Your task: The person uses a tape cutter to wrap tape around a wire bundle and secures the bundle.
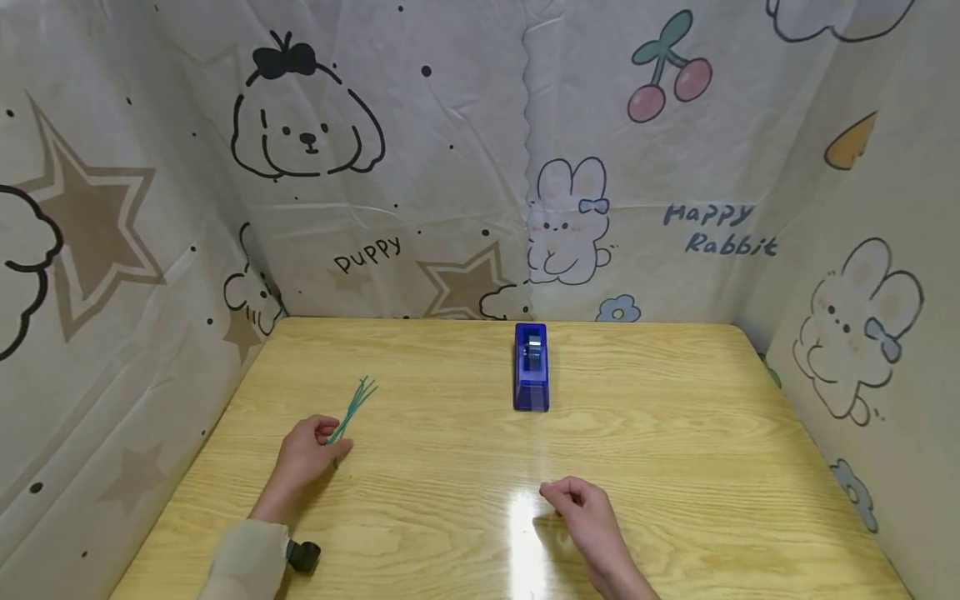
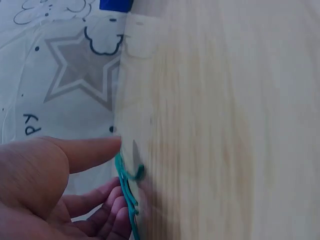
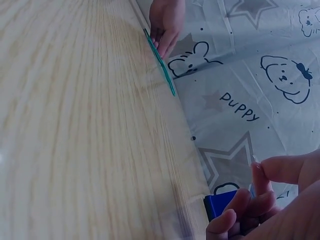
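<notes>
On the table's left side lies a loose bundle of thin green strands (image 1: 356,403). My left hand (image 1: 309,450) is at its near end, thumb and fingertips spread apart right beside the strands (image 2: 131,200). A blue tape dispenser (image 1: 532,367) stands near the back edge, right of the middle. From it a faint strip of clear tape (image 1: 538,446) stretches toward me. My right hand (image 1: 588,518) pinches the tape's end between thumb and index finger. In the right wrist view a bit of clear tape (image 3: 255,159) shows at those fingertips, with the other fingers curled below.
The wood-grain table (image 1: 675,417) reflects a bright light near the front middle. Printed cloth (image 1: 450,108) hangs behind and along both sides. A black strap piece (image 1: 303,556) sits at my left sleeve (image 1: 243,560).
</notes>
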`<state>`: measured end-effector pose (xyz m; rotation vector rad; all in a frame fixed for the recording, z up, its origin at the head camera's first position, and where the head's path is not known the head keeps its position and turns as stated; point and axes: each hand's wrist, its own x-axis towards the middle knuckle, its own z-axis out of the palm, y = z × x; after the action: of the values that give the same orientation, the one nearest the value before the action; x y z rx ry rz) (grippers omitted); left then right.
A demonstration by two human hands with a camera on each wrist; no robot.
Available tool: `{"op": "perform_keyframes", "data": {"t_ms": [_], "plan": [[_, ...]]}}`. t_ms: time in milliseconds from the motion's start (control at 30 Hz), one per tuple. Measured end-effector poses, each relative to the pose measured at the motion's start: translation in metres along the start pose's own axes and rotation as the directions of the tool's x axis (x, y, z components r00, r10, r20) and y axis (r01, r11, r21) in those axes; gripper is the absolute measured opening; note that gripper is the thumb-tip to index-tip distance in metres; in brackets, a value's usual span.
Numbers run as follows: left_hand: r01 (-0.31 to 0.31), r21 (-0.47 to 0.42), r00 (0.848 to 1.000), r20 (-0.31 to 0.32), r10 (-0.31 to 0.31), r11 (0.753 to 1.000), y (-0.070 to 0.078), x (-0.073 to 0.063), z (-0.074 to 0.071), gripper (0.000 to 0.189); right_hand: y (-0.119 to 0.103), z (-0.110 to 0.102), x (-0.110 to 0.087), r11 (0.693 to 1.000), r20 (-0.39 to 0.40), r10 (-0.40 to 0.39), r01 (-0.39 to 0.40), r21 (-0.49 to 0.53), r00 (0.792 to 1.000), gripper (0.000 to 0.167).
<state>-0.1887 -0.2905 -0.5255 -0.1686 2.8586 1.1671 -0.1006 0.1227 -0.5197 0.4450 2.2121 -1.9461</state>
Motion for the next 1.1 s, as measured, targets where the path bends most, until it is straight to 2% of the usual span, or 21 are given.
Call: {"op": "perform_keyframes", "data": {"t_ms": [200, 433, 667, 867, 1100], "plan": [[-0.035, 0.006, 0.999, 0.010, 0.035, 0.999, 0.013, 0.011, 0.020, 0.034, -0.004, -0.004, -0.002, 1.000, 0.010, -0.024, 0.024, 0.012, 1.000, 0.022], [-0.074, -0.015, 0.997, -0.011, 0.074, 0.997, 0.033, 0.016, 0.041, 0.017, -0.007, -0.007, -0.003, 0.999, 0.004, -0.028, 0.028, 0.025, 1.000, 0.023], [-0.125, -0.017, 0.991, 0.042, 0.126, 0.992, 0.048, 0.016, 0.057, 0.008, -0.004, -0.007, -0.002, 0.999, 0.014, -0.023, 0.022, 0.036, 1.000, 0.025], [-0.168, -0.030, 0.982, 0.077, 0.170, 0.985, 0.048, 0.014, 0.058, 0.011, -0.004, -0.007, -0.002, 1.000, 0.017, -0.010, 0.009, 0.018, 1.000, 0.024], [-0.119, 0.027, 0.991, 0.072, 0.116, 0.993, 0.042, -0.001, 0.044, 0.020, -0.005, -0.007, -0.002, 1.000, 0.032, 0.018, -0.018, 0.006, 0.999, 0.024]]}}
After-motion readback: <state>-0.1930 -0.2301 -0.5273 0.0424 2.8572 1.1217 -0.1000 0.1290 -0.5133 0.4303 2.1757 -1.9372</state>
